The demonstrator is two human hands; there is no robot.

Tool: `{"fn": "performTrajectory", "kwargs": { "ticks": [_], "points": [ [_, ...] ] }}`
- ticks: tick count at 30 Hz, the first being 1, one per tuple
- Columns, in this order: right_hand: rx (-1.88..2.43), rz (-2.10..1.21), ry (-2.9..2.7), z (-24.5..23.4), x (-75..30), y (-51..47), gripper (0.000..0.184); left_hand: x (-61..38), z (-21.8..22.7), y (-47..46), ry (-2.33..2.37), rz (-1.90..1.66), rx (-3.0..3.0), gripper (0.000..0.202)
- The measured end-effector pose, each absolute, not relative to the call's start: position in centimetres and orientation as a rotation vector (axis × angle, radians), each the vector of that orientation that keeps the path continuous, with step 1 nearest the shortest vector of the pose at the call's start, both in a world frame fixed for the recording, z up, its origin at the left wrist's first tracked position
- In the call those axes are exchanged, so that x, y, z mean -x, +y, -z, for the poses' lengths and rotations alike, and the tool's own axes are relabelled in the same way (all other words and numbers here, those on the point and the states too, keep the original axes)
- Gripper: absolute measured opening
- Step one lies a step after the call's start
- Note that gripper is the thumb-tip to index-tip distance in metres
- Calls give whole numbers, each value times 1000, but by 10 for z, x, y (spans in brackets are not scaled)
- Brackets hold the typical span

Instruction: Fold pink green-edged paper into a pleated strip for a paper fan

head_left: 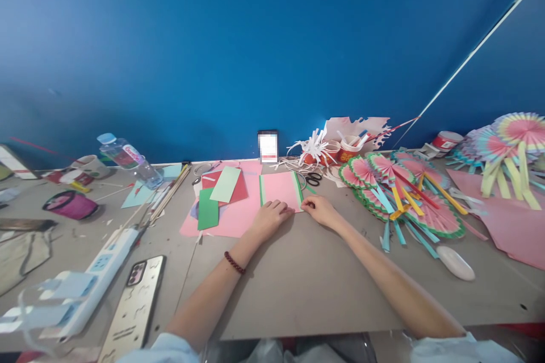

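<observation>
A pink paper sheet (281, 188) with green and white strips along its left and right sides lies on the table in front of me. My left hand (272, 219) rests flat on its lower left part, fingers extended and holding nothing. At the lower right corner, my right hand (320, 211) has thumb and forefinger pinched together on the sheet's green edge. Left of the sheet, a green card (208, 209), a pale green card (225, 184) and a red card (238, 188) lie on a larger pink sheet (232, 229).
Black-handled scissors (314, 178) lie behind my right hand. Several pleated paper fans (430, 210) and a white mouse (455, 263) are on the right. Leftward are a phone (136, 300), a power strip (104, 272) and a tilted bottle (128, 156). A lit screen (268, 146) stands by the blue wall.
</observation>
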State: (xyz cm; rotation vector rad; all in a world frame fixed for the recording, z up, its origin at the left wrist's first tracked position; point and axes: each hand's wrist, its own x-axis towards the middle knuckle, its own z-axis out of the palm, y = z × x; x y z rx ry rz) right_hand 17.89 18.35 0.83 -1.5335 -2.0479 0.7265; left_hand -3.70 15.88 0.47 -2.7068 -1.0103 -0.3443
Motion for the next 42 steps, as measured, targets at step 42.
{"fn": "performTrajectory", "kwargs": {
  "ticks": [42],
  "points": [
    [1399,-454,-2144,-3,-171,158,19,28,0,151,-1054,308,2580,19]
  ]
}}
